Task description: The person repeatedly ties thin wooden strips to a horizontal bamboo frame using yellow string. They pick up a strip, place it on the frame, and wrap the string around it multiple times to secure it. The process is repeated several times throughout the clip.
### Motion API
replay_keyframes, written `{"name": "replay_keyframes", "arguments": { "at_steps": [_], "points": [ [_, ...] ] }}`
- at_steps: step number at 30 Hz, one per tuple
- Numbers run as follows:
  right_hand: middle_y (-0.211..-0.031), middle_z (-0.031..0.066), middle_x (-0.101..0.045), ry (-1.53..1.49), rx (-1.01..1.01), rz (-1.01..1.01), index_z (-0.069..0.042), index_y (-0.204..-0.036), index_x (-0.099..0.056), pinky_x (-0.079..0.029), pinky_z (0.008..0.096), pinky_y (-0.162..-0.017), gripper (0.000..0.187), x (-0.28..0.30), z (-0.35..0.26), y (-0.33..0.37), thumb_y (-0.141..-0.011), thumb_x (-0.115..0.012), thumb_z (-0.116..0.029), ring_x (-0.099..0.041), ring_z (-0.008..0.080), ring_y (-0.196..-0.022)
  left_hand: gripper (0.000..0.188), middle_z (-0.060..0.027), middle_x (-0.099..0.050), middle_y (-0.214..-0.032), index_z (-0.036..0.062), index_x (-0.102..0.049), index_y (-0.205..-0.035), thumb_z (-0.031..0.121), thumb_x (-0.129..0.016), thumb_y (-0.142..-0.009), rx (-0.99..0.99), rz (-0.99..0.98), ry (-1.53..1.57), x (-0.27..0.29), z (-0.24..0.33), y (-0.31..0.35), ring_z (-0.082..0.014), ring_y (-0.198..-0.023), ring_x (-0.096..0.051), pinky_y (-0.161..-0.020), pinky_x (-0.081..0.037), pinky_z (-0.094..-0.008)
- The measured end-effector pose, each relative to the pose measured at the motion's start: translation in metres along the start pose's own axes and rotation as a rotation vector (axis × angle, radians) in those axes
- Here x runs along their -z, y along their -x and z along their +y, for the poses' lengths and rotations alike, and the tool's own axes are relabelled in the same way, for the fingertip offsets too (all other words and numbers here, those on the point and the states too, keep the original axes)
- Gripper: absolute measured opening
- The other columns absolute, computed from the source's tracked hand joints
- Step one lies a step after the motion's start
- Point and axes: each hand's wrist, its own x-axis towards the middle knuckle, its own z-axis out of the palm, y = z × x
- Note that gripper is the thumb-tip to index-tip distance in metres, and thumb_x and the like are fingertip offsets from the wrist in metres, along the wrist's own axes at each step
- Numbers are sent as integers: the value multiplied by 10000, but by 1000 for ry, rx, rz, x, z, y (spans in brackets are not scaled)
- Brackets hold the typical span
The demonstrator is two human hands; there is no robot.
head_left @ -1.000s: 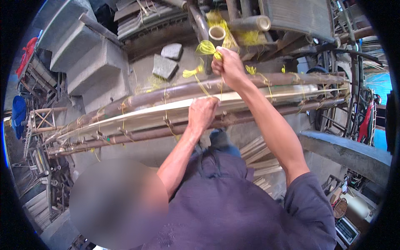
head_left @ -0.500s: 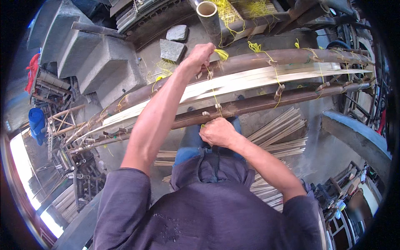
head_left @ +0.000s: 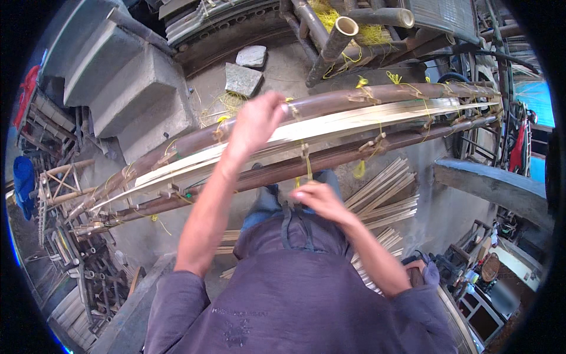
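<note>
Two long dark bamboo poles run across in front of me, a far pole (head_left: 330,104) and a near pole (head_left: 336,158). Pale split-bamboo strips (head_left: 330,125) lie lengthwise between them. Yellow cord (head_left: 309,168) loops round the near pole by a small wooden peg, and my right hand (head_left: 321,199) pinches its end on my side. Over the far pole is my left hand (head_left: 259,121), its fingers curled but smeared by motion. Whether it holds anything does not show. A bit of yellow cord sits on the far pole just beside it.
Concrete steps (head_left: 132,82) rise at the far left, with two stone slabs (head_left: 243,78) nearby. A bamboo frame (head_left: 336,50) with tangled yellow cord stands beyond the far pole. Loose bamboo strips (head_left: 383,194) lie on the floor at right. A concrete ledge (head_left: 489,180) juts in.
My left hand has drawn back left and nearer; the yellow cord bundle it held no longer shows in it. My right hand has moved slightly toward me with the cord. The view has shifted.
</note>
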Motion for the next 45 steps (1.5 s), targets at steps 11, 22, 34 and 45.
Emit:
{"name": "replay_keyframes", "arguments": {
  "at_steps": [11, 22, 34, 45],
  "points": [
    [-1085, 226, -603, 527, 395, -137, -11, -1156, -615, -458, 391, -912, 435, 97, -170, -216, -937, -508, -371, -579, 350, -1024, 144, -110, -655, -760, 85, -675, -834, 226, -647, -837, -82, 289, -185, -61, 1, 61, -294, -733, -626, -692, -454, -417],
    [-794, 195, -628, 80, 493, -434, -32, -759, -567, -501, 446, -690, 228, 22, -69, -41, -900, -476, -188, -630, 319, -826, 151, -96, -641, -703, 94, -668, -816, 243, -650, -835, -48, 310, -246, -59, -5, 61, -286, -708, -630, -654, -449, -422],
    [-689, 119, -651, 607, 525, -227, -83, -698, -624, -544, 400, -595, 140, -39, 10, -50, -756, -593, -207, -665, 287, -652, 247, 19, -423, -593, 77, -520, -701, 244, -523, -883, 538, -147, 731, -64, -46, -99, -106, -502, -414, -447, -331, -289],
    [-897, 96, -613, -196, -461, -167, 10, -1237, -564, -483, 318, -796, 443, -182, -34, -46, -894, -631, -262, -599, 182, -861, 417, -172, -680, -1016, -3, -627, -1106, 355, -496, -939, 8, -99, 21, 109, -116, 17, -282, -916, -669, -832, -508, -377]
  ]
}}
